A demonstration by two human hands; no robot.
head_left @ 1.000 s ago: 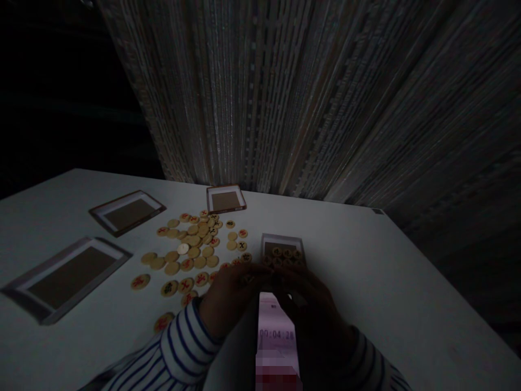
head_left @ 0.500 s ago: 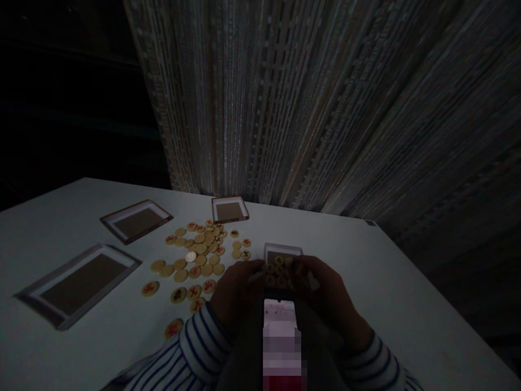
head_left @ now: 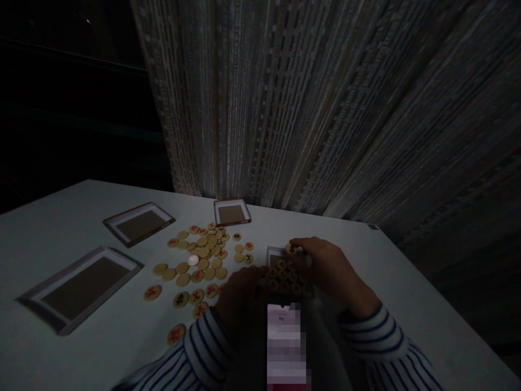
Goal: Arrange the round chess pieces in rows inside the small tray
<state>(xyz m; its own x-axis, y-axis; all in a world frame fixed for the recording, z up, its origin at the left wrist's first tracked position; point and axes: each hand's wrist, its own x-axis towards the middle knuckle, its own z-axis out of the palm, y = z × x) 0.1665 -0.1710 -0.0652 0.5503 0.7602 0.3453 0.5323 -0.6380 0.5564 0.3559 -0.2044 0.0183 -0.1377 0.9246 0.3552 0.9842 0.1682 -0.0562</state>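
Near the front of the white table is a small open box (head_left: 277,251) with several round Chinese chess pieces (head_left: 291,275) in its near part. My right hand (head_left: 328,271) is over the box's far right corner, a Chinese chess piece (head_left: 290,248) pinched between thumb and fingers. Against the box's left side, my left hand (head_left: 242,290) has its fingers curled at the edge; their tips are dim. A lit phone (head_left: 285,342) is below the box, between my forearms. Left of my hands lies a loose spread of Chinese chess pieces (head_left: 203,252), some with red or black characters.
Three more shallow open boxes lie beyond the pieces: a large grey-rimmed box (head_left: 81,288) at left, a brown-rimmed box (head_left: 140,222) behind it, and a smaller box (head_left: 232,212) by the curtain (head_left: 244,108). A silvery coin-like disc (head_left: 192,260) lies among the pieces. The light is dim.
My right hand has risen from the box's right side to its far corner and now pinches a piece. My left hand stays at the left side. The view has shifted slightly.
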